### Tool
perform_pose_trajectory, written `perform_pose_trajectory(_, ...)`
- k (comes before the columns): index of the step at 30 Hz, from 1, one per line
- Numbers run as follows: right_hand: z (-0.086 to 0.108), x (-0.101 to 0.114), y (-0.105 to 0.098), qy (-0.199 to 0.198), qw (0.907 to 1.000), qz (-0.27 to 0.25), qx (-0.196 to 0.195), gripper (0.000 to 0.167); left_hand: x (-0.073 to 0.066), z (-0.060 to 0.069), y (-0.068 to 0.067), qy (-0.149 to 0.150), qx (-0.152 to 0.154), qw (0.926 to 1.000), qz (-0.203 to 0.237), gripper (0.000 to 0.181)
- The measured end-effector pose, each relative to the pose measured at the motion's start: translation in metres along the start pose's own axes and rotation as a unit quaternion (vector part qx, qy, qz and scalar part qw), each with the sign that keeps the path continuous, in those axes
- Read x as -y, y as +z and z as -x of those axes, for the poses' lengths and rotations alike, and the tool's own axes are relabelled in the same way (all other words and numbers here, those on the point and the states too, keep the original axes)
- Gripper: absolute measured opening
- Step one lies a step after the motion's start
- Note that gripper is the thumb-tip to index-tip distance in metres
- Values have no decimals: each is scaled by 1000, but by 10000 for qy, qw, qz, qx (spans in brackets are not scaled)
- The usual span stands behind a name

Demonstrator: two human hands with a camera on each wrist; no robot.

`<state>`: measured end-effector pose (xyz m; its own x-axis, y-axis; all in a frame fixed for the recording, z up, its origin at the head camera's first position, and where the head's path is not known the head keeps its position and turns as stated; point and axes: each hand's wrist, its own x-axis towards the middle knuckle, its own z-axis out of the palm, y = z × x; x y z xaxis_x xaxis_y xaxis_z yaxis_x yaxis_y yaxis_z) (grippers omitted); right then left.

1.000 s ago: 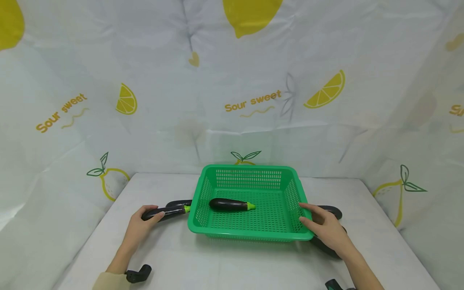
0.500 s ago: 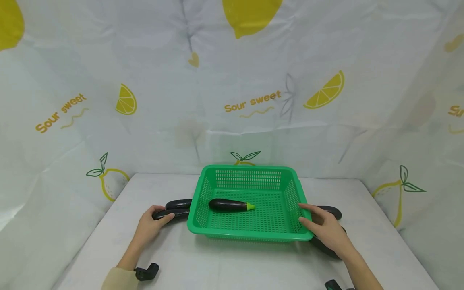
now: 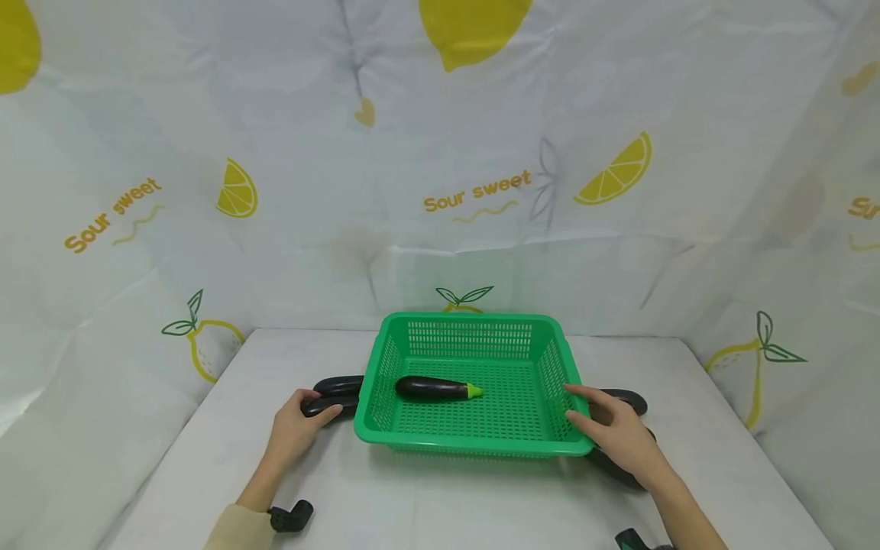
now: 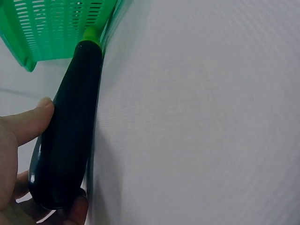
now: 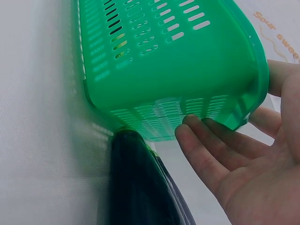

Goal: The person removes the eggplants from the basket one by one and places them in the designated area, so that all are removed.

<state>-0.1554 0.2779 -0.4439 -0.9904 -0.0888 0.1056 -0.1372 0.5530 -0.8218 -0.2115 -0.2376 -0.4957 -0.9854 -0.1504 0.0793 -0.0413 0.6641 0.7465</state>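
My left hand (image 3: pixel 292 428) grips a dark purple eggplant (image 4: pixel 70 126) by its rounded end, thumb on one side and fingers on the other. Its green stem end meets the left side of a green plastic basket (image 3: pixel 474 443). Just behind it lies a second eggplant (image 3: pixel 337 386), partly hidden by the basket. Inside the basket, one eggplant (image 3: pixel 433 388) rests on the floor, stem to the right. My right hand (image 3: pixel 626 439) holds the basket's right rim, with its other fingers along the outer wall in the right wrist view.
To the basket's right, an eggplant (image 3: pixel 629 401) lies behind my right hand and another (image 3: pixel 615 467) sits partly under the hand. A white cloth covers the table (image 3: pixel 412 504). A lemon-print sheet (image 3: pixel 440 260) rises behind it.
My left hand has moved right, sliding the eggplant toward the basket until its stem end passes out of sight at the basket's side. The right hand and basket have stayed put.
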Motion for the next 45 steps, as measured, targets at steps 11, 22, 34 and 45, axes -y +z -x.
perform_pose_trajectory(11,0,0,0,-32,10000,6,-4,55,-1,4,1,46,-173,9998,-40,62)
perform_pose_trajectory(22,0,-1,-1,-19,10000,20,-2,55,-2,5,-7,204,-23,9998,-75,63)
perform_pose_trajectory(34,0,-1,0,-19,10000,33,18,55,-14,9,-8,462,-74,9987,-185,56)
perform_pose_trajectory(45,0,-1,0,-25,10000,13,-6,56,-49,7,-16,1311,-590,9896,43,31)
